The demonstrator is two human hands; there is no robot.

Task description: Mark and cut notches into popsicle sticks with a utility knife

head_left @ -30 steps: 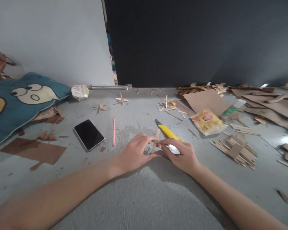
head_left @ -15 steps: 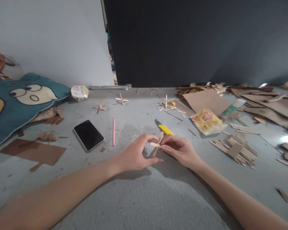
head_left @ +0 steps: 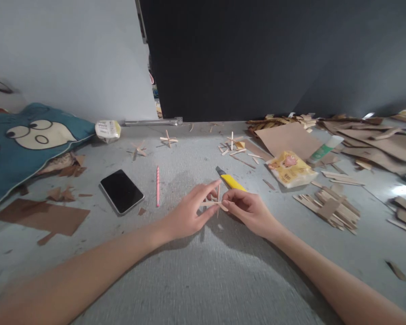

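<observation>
Both hands meet over the grey floor around a small cross of thin wooden sticks (head_left: 214, 203). My left hand (head_left: 189, 212) has its fingers stretched out, fingertips touching the sticks from the left. My right hand (head_left: 250, 211) pinches the sticks' right end between thumb and fingers. A yellow utility knife (head_left: 230, 180) lies just behind the hands.
A black phone (head_left: 122, 191) and a pink pencil (head_left: 157, 185) lie left of the hands. A yellow snack packet (head_left: 291, 168), a glue stick (head_left: 326, 148), cardboard sheets (head_left: 291, 139) and a pile of wooden sticks (head_left: 331, 207) are to the right. Finished stick crosses (head_left: 168, 139) and a blue cushion (head_left: 27, 144) sit behind.
The stick cross turned from upright to nearly level between my hands. My left fingers uncurled and stretched out. The view shifted slightly.
</observation>
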